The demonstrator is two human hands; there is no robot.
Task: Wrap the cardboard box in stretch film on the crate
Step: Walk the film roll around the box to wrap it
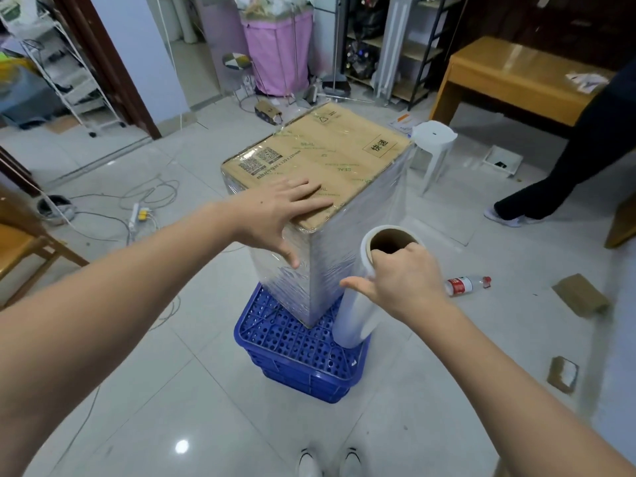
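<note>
**Box Wrapping Station: Current State**

On the tiled floor (pixel 172 390), left to right: the left hand (pixel 275 210) lies flat on the near top corner of the cardboard box (pixel 320 153), fingers straight, thumb down the film-covered side. The box stands upright on the blue crate (pixel 292 349). The right hand (pixel 406 280) grips the top end of the stretch film roll (pixel 358 315), fingers hooked into its core; the roll stands just beside the box.
</note>
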